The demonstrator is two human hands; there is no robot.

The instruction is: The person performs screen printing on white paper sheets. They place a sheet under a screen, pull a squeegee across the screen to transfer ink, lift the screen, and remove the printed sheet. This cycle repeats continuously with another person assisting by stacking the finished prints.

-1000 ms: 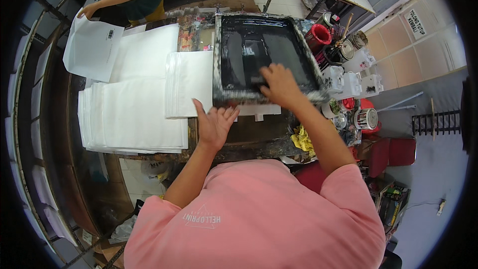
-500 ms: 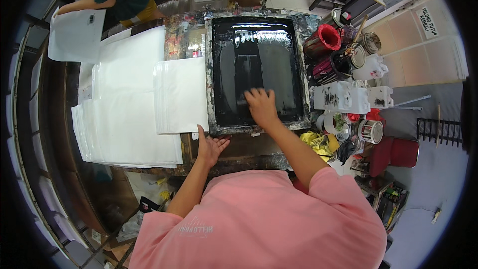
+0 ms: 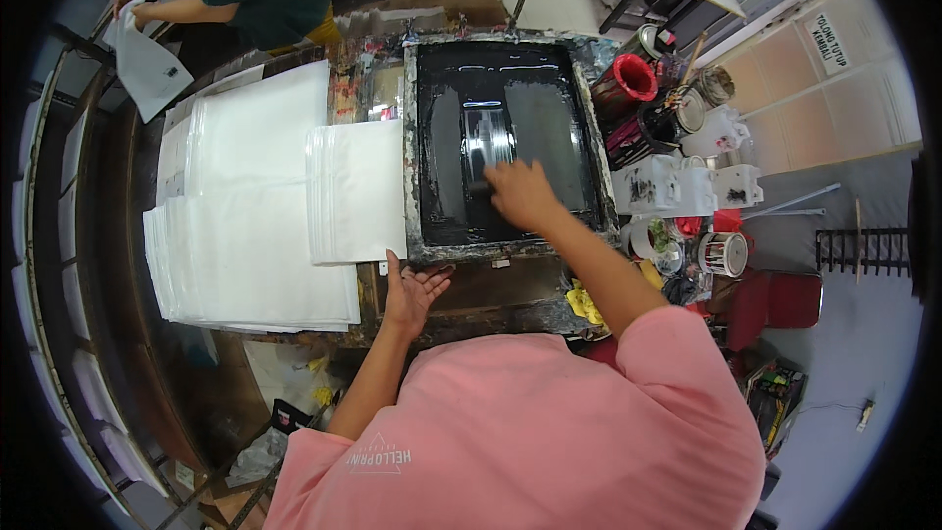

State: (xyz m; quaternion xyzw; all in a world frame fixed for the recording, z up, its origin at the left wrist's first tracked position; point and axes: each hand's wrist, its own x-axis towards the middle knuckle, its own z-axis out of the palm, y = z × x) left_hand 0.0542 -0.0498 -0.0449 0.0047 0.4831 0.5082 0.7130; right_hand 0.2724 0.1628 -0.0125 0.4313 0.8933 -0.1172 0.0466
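Observation:
A screen printing frame with a worn, ink-crusted border lies in front of me. Black ink coats its mesh, around two greyer panels, and a wet glossy strip shines in the middle. My right hand is over the mesh at the near end of that strip, fingers curled down; whatever they grip is dark and lost against the ink. Just off the frame's near left corner, my left hand is palm up with fingers spread, holding nothing. Its thumb points toward a stack of white sheets left of the frame.
Larger piles of white sheets cover the table's left side. Paint cans, including a red-rimmed one, and white jugs crowd the right. A yellow cloth lies near my right forearm. At far left a co-worker holds a white sheet.
My right hand has shifted slightly farther away and right over the mesh. The glossy ink at the far end has shrunk, and a bright strip shows mid-mesh. The co-worker's sheet has tilted.

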